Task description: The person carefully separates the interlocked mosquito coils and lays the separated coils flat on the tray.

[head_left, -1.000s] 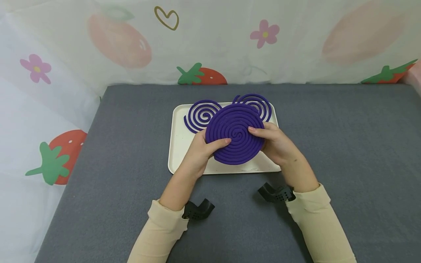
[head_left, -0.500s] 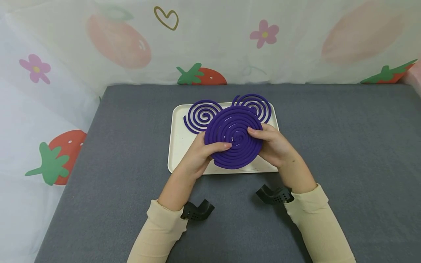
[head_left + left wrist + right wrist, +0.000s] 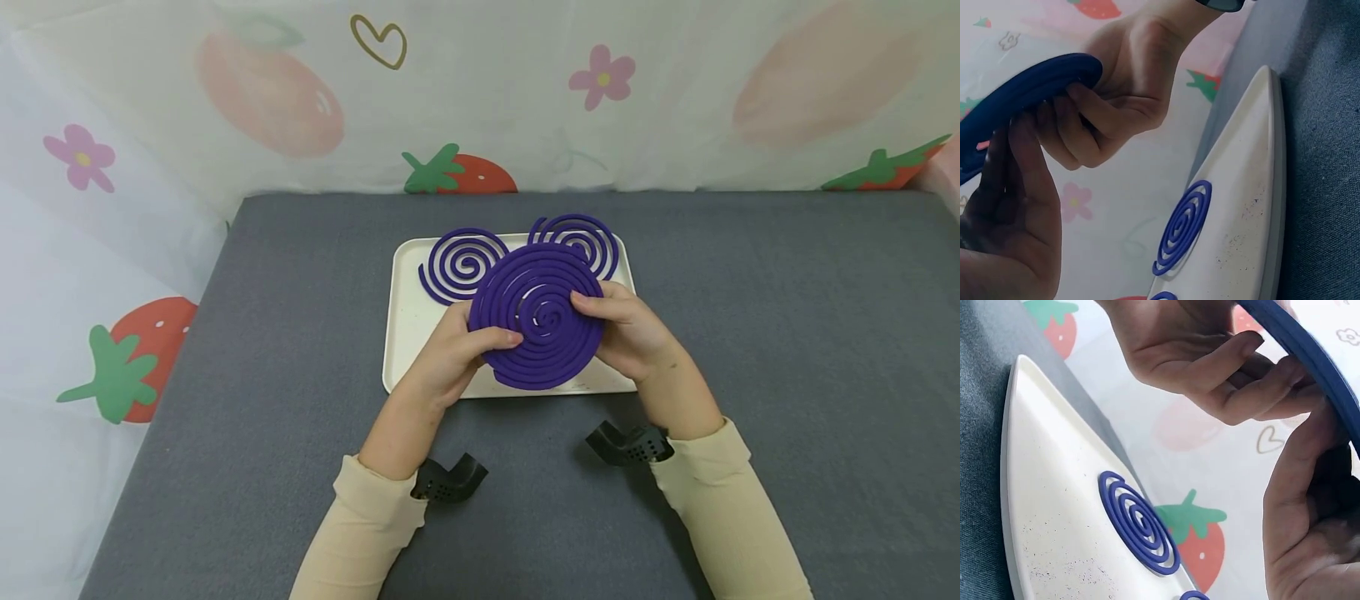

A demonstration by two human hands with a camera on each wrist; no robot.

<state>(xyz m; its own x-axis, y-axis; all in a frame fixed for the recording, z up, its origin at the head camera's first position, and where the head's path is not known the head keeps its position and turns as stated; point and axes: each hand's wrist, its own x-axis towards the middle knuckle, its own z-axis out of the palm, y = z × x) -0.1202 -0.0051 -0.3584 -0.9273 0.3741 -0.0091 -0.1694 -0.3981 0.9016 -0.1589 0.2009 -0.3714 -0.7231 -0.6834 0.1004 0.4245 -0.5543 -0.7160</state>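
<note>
Both hands hold the large purple coil [image 3: 536,317] lifted above the near half of the white tray [image 3: 405,333]. Left hand [image 3: 450,354] pinches its left edge, thumb on top, fingers curled beneath; right hand [image 3: 630,329] grips the right edge likewise. Gaps show between the inner rings. Two single coils [image 3: 459,262] lie flat at the tray's far rim, partly overlapped in view. Grey mat [image 3: 787,333] open on both sides; printed cloth [image 3: 480,100] walls the back and left.

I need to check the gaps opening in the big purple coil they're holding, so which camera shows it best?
The head view: the big coil faces the camera whole, its gaps visible, between the left hand and right hand. Both wrist views show only its edge.
</note>
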